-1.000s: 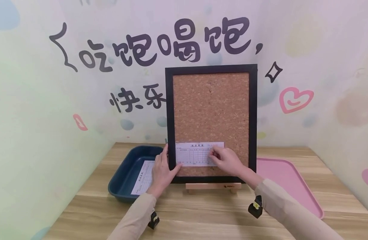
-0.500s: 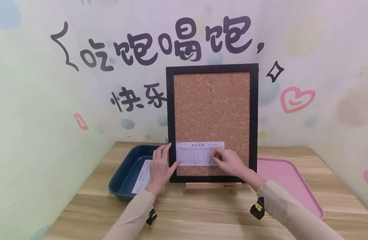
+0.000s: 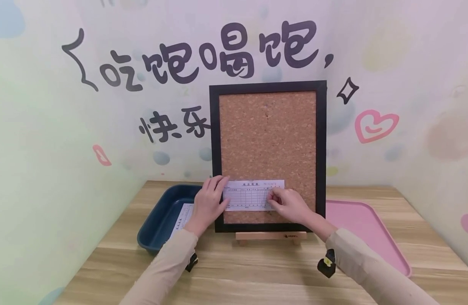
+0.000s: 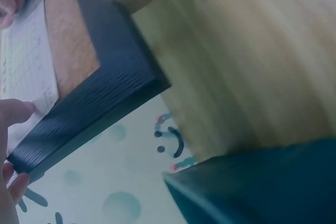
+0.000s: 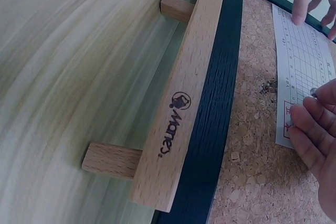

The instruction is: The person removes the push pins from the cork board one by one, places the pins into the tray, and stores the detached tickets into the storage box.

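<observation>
A printed receipt slip (image 3: pixel 245 195) lies against the lower part of a black-framed corkboard (image 3: pixel 267 140). My left hand (image 3: pixel 210 199) is at the slip's left end, thumb touching the paper and fingers extended by the frame's left side. At the right end of the slip, my right hand (image 3: pixel 289 203) has its fingertips bunched against the paper. A small silvery pushpin (image 5: pixel 313 92) shows between those fingers in the right wrist view, its point hidden. The left wrist view catches the left thumb (image 4: pixel 18 111) near the slip's corner.
A wooden easel (image 3: pixel 271 236) supports the board on the wood-grain table (image 3: pixel 257 271). To the left, a dark blue tub (image 3: pixel 150 228) contains another slip (image 3: pixel 183 218), partly covered by the left arm. A pink tray (image 3: pixel 367 228) lies to the right.
My left hand has moved up along the frame and right, its fingers now at the slip's upper left corner. The right hand stays at the slip's right end.
</observation>
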`<act>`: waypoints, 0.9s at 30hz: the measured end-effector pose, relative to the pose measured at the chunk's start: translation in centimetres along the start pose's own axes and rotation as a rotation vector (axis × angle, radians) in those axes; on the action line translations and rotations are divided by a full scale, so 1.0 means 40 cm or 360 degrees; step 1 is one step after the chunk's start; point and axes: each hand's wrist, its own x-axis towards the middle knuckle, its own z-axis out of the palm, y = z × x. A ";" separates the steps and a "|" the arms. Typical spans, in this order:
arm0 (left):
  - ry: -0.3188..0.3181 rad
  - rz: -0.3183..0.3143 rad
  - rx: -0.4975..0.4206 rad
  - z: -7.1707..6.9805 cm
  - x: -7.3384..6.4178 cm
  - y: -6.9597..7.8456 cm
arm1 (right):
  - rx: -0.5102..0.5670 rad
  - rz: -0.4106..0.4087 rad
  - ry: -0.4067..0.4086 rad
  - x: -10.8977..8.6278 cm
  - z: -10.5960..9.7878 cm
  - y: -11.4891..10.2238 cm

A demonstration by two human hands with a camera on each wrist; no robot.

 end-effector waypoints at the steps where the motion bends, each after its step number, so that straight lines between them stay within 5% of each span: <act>1: -0.0011 0.0001 -0.0005 -0.002 0.005 -0.001 | 0.0001 0.0002 -0.0004 0.000 0.000 -0.001; 11: -0.0179 -0.0050 -0.0052 -0.014 0.040 -0.001 | -0.0001 0.0022 -0.0018 0.004 -0.008 -0.008; 27: -0.0269 -0.0234 -0.0115 -0.017 0.053 -0.009 | -0.0003 0.0004 -0.0010 0.001 -0.002 -0.005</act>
